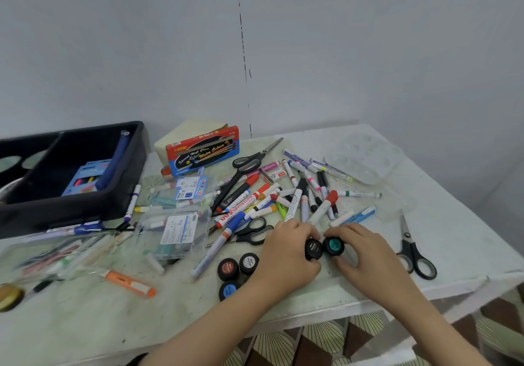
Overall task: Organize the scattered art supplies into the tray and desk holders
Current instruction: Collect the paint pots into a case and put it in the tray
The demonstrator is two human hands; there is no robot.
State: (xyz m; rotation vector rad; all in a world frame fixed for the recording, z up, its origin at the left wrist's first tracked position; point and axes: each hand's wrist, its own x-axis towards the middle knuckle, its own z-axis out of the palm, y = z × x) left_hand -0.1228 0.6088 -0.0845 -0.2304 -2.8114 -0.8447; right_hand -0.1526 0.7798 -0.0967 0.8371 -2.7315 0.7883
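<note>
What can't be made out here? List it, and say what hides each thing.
All in the head view:
- Tray: its left compartment is cut off by the frame edge.
- Black jar: sides covered by the left hand; label too small to read.
- Teal jar: body hidden by the right hand.
- Gold object: blurred and cut by the left edge.
- Pens in the clear pouch: blurred.

Dark tray (65, 209) cut by left edge, nearby pens (65, 255) blurred, black jar (314, 250) partly under left hand (286, 255)
</note>
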